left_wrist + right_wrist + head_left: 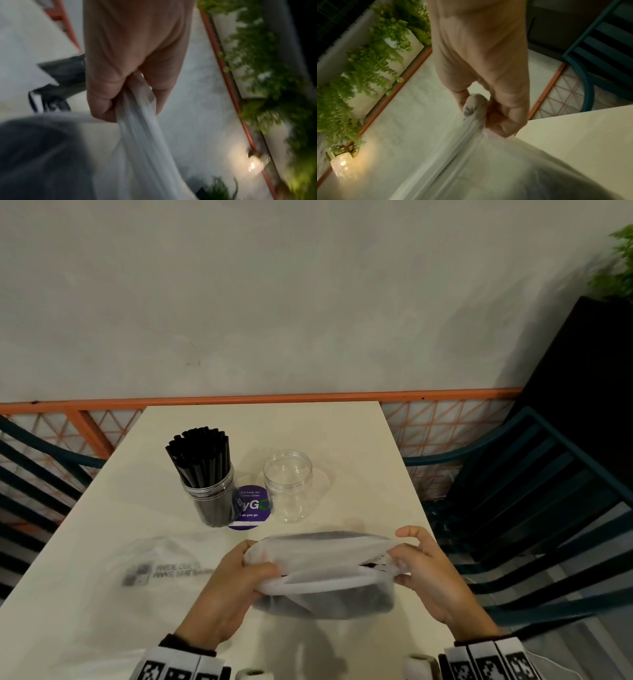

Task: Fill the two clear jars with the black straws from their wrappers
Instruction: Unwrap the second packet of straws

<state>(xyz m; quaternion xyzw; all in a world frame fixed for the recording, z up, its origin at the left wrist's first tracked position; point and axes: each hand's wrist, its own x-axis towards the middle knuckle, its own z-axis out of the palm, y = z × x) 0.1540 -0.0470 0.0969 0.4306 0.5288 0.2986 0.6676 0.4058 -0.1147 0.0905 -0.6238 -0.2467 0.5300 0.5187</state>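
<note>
Lying flat at the near left of the pale table (pixel 342 433): an empty translucent wrapper (pixel 164 566) with blurred print. Standing farther back, left of centre: a clear jar (pixel 214 501) packed with upright black straws (pixel 200 453). Just right of it, a purple round sticker (pixel 251 506), then the second clear jar (pixel 289 487), empty. Held near centre above the tabletop: a cloudy wrapper (pixel 325 573) with a dark bundle inside. Gripping its left end, the left hand (pixel 233 587); pinching its right end, the right hand (pixel 424 573). Seen only from the left wrist: fingers (pixel 106 94) curled tight round gathered plastic (pixel 142 128). Seen only from the right wrist: fingers (pixel 506 119) bunched on a twisted wrapper tip (pixel 474 106), plus a lit lamp (pixel 342 166) and hanging green plants (pixel 368 60). Visible far right in the head view: a dark blue slatted chair (pixel 534 508).
</note>
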